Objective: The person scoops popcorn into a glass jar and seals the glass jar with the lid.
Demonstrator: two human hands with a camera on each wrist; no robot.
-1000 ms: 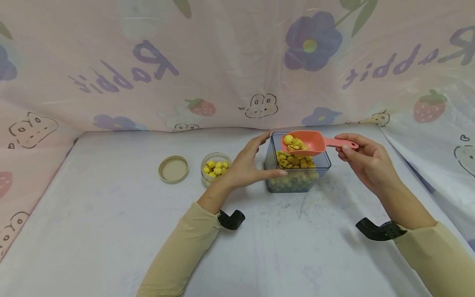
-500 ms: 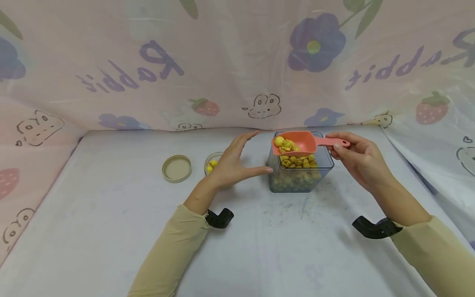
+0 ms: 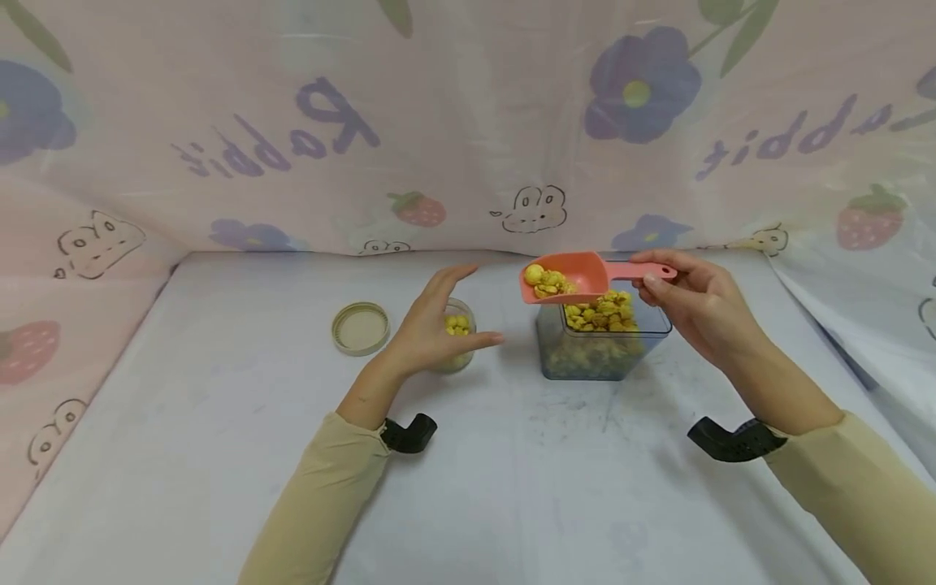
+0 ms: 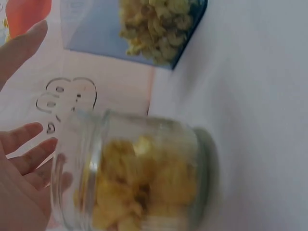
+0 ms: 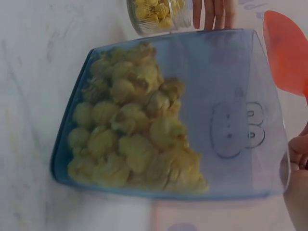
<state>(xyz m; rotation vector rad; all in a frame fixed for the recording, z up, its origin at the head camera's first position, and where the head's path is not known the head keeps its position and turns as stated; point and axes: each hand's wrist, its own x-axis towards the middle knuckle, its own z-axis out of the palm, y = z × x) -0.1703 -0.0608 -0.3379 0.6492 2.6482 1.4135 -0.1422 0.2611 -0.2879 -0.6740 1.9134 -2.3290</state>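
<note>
My right hand (image 3: 705,305) pinches the handle of a coral scoop (image 3: 585,276), which carries several pieces of yellow popcorn (image 3: 548,282). The scoop hangs level over the left rim of a clear bluish bin (image 3: 585,357), partly filled with popcorn. My left hand (image 3: 431,325) is spread, thumb apart from the fingers, around the near side of a small glass jar (image 3: 459,357) and holds nothing. In the left wrist view the jar (image 4: 139,178) has popcorn inside, and the fingers lie beyond its mouth. The hand hides part of the jar in the head view.
A round beige lid (image 3: 361,329) lies on the white table cover (image 3: 468,487) left of the jar. A printed curtain (image 3: 468,122) rises behind the table. Between the jar and the bin is a narrow gap.
My left hand has left the bin's side and moved left to the jar. My right hand has carried the loaded scoop leftward, from over the bin's middle to its left edge.
</note>
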